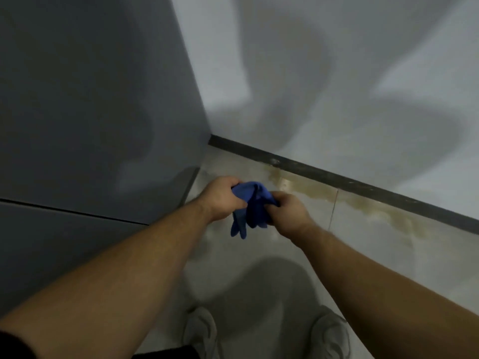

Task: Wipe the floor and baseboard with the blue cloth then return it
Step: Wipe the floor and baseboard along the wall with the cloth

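i saw my left hand [222, 196] and right hand [287, 212] both clenched on the bunched cloth [250, 207] above the stained floor [363, 229] near the baseboard [337, 178].

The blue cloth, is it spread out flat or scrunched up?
Scrunched up: the blue cloth is bunched between the left hand and right hand, its ends dangling above the floor.

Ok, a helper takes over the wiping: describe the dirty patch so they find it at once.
Follow the dark baseboard along the white wall, right of the grey panel corner. On the pale floor tiles against it lies a brownish-yellow stain, the only discoloured streak there.
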Demonstrator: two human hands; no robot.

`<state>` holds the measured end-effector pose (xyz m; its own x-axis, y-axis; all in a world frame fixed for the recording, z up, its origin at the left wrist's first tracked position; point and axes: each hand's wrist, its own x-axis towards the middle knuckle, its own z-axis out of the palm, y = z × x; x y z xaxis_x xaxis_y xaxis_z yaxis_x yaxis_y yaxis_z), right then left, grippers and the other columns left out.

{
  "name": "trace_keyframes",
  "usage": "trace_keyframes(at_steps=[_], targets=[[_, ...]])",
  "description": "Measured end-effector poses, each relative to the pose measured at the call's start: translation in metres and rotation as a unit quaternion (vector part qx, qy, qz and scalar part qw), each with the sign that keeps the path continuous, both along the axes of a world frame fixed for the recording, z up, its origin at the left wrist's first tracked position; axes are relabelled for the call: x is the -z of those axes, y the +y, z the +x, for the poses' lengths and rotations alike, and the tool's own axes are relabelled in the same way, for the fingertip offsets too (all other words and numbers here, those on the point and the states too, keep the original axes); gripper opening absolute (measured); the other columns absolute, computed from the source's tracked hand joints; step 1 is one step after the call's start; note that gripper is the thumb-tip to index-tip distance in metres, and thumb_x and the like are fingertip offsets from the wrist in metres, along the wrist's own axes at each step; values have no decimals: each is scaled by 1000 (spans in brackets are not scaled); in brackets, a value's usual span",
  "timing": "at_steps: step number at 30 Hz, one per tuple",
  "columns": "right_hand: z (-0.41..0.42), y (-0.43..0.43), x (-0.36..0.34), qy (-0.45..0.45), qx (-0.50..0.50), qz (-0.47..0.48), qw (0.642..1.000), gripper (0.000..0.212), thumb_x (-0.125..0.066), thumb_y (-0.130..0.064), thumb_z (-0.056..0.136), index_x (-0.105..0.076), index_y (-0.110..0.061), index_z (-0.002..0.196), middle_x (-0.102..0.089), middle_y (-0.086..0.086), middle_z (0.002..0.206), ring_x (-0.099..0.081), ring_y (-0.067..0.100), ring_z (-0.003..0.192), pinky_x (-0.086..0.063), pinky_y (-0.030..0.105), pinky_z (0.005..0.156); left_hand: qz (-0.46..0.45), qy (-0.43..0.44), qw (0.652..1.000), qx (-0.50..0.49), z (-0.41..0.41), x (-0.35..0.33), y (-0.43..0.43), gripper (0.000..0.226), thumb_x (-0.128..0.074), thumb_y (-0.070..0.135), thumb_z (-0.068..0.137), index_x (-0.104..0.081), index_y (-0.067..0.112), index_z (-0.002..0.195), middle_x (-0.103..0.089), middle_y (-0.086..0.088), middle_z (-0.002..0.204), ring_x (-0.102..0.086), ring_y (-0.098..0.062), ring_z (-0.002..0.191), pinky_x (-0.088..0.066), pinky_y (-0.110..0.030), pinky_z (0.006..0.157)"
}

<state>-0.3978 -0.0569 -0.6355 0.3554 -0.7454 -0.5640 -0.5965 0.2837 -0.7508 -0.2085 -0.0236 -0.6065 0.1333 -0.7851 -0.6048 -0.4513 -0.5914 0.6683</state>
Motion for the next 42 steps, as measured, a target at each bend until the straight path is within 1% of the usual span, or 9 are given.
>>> trace_keyframes(at_steps=[4,9,13,20,24,27,32,35,42], targets=[[-5,-21,79,41,-32,-63,997,38,-50,-6,98,-72,-25,122,-74,0,108,-69,14,91,-58,31,86,-41,-62,997,0,11,74,-15,25,-63,-4,81,-71,13,97,-74,-8,99,-70,-26,94,-60,-37,78],[-2,-48,125,69,-47,-189,979,42,-49,-11,101,-66,-35,132,-71,-9,119,-64,13,108,-50,36,101,-174,-110,978,21,24,122,-44,27,-63,-4,79,-68,21,83,-70,0,87,-65,-18,83,-49,-26,68],[-9,-44,156,92,-73,-347,931,43,-57,-14,98,-66,-35,134,-70,-4,131,-65,19,117,-46,34,104,-312,-210,917,134,34,155,-40,19,-67,1,73,-68,15,87,-67,-4,92,-60,-23,88,-48,-32,78],[-27,-9,226,271,-324,-198,884,52,-51,-21,99,-49,-32,150,-34,-2,165,-30,23,152,-29,44,122,-81,-248,896,360,23,237,6,37,-65,33,89,-68,20,124,-52,-1,141,-48,-27,129,-39,-34,111],[-16,-8,223,304,-255,-248,884,48,-42,-46,89,-69,-34,127,-47,-4,155,-38,22,143,-19,53,123,-153,-260,914,272,22,255,-1,49,-63,43,90,-62,19,132,-50,-2,142,-47,-28,127,-43,-40,107],[6,-17,222,292,-180,-312,886,49,-42,-43,88,-70,-24,124,-50,5,152,-43,26,136,-27,51,122,-121,-311,907,257,18,262,-15,65,-60,36,87,-43,21,149,-34,-4,157,-40,-31,134,-44,-47,108],[37,-25,253,144,-210,-296,921,60,-53,-37,101,-37,-23,158,-27,2,169,-20,24,156,-23,45,126,-167,-305,910,225,20,279,-18,67,-65,36,78,-53,16,141,-41,-8,156,-42,-32,135,-37,-44,114],[38,-26,278,203,-245,-288,903,69,-35,-58,103,-19,-29,163,-11,-4,173,-2,17,159,-2,44,128,-212,-270,914,214,35,286,-21,67,-70,34,80,-56,13,143,-47,-8,154,-42,-31,138,-33,-42,119],[57,-44,297,272,-226,-320,879,84,-11,-85,93,-11,-36,162,1,-7,173,5,18,159,9,58,124,-201,-242,941,122,56,296,-52,62,-59,37,93,-42,22,151,-30,-2,164,-22,-25,152,-23,-43,125]])
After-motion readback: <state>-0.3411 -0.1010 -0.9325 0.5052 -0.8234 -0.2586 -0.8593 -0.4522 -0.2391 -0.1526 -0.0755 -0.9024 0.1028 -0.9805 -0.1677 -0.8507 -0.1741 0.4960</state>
